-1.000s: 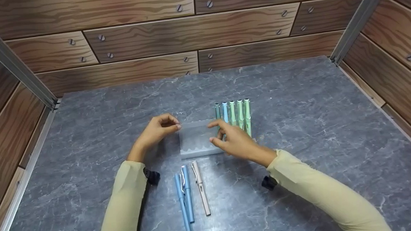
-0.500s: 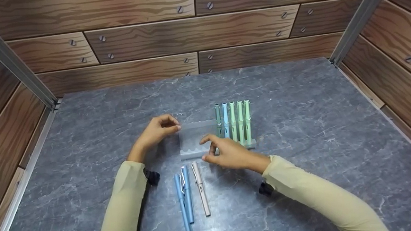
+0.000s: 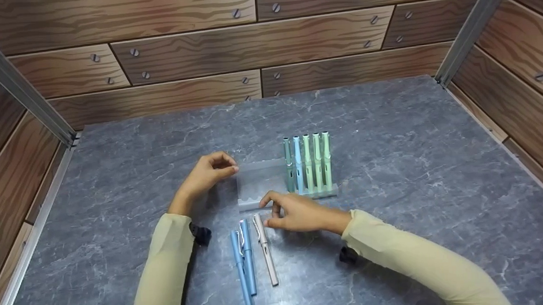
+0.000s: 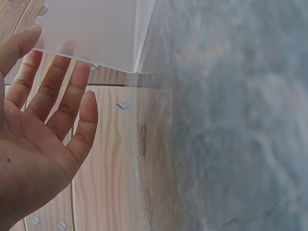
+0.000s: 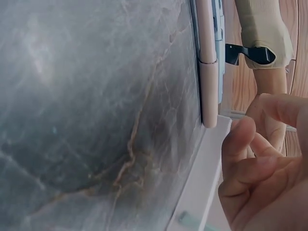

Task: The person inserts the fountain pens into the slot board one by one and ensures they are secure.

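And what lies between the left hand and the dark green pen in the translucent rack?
Between the left hand and the dark green pen lies only the pen-free stretch of the translucent rack, as the head view shows.

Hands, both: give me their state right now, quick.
Left hand: closed, pinching the edge of the rack.
Right hand: open, thumb and forefinger apart, holding nothing.
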Action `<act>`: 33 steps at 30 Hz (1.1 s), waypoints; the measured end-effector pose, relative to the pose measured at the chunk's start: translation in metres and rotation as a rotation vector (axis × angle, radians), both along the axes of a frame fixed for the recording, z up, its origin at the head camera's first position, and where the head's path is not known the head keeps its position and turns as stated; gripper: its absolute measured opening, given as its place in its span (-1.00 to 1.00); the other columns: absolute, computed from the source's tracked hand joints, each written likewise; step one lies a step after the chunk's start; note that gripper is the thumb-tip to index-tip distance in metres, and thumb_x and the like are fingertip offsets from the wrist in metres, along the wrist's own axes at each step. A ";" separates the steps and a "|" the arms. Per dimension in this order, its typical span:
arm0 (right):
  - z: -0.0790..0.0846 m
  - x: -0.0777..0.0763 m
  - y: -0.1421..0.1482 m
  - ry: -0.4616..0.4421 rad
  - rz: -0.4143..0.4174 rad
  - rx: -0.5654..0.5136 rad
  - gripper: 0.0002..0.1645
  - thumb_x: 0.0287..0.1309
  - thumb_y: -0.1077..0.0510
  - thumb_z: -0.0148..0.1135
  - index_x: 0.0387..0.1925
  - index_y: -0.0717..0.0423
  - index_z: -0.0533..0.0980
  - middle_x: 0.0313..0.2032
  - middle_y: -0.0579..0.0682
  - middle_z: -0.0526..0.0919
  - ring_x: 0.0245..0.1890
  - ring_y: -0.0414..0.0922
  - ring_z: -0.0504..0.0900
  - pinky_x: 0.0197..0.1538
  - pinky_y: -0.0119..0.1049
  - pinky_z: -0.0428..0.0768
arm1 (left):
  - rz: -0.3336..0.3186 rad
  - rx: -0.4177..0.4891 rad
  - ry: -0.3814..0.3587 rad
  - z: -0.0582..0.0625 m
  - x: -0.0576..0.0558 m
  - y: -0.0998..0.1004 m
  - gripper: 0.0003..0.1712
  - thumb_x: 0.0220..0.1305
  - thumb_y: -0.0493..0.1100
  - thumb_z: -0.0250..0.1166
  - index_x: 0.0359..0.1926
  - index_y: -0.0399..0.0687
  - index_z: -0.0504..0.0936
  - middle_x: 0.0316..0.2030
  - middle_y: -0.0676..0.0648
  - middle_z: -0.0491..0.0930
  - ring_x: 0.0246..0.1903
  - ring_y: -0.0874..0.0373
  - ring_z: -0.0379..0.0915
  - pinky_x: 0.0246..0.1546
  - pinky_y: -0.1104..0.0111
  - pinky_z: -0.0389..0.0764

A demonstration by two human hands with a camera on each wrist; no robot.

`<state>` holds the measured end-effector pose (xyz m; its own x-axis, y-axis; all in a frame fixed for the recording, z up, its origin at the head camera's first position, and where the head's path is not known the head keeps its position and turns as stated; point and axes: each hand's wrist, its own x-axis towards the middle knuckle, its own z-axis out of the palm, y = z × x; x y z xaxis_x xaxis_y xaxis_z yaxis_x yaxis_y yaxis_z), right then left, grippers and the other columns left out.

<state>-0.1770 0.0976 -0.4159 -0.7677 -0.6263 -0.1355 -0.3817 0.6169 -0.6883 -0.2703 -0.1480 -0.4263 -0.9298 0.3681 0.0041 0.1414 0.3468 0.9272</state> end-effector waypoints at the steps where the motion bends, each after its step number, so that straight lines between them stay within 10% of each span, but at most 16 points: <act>1: -0.001 0.000 0.000 -0.002 0.003 0.001 -0.53 0.19 0.03 0.27 0.10 0.06 0.43 -0.44 -0.15 0.60 -0.60 -0.28 0.44 -0.51 -0.41 0.45 | 0.002 0.002 0.000 0.000 0.000 0.000 -0.86 0.21 -0.23 0.32 -0.24 -0.19 0.61 -0.38 0.11 0.56 -0.35 0.26 0.42 -0.29 0.44 0.48; 27: -0.015 0.006 -0.012 -0.080 -0.010 0.065 -0.31 0.11 -0.03 0.34 0.24 0.00 0.30 -0.51 -0.19 0.58 -0.67 -0.28 0.46 -0.56 -0.39 0.44 | -0.007 0.000 -0.028 0.002 -0.002 0.000 -0.79 0.22 -0.23 0.32 -0.18 -0.28 0.60 -0.33 0.11 0.58 -0.31 0.28 0.49 -0.10 0.16 0.55; 33: -0.017 0.007 -0.013 -0.093 -0.006 0.077 -0.25 0.09 -0.05 0.37 0.27 0.01 0.28 -0.53 -0.21 0.56 -0.73 -0.28 0.45 -0.60 -0.40 0.43 | -0.021 -0.003 -0.024 0.021 0.013 0.002 -0.82 0.22 -0.28 0.30 -0.19 -0.33 0.59 -0.33 0.09 0.58 -0.31 0.28 0.47 -0.17 0.35 0.54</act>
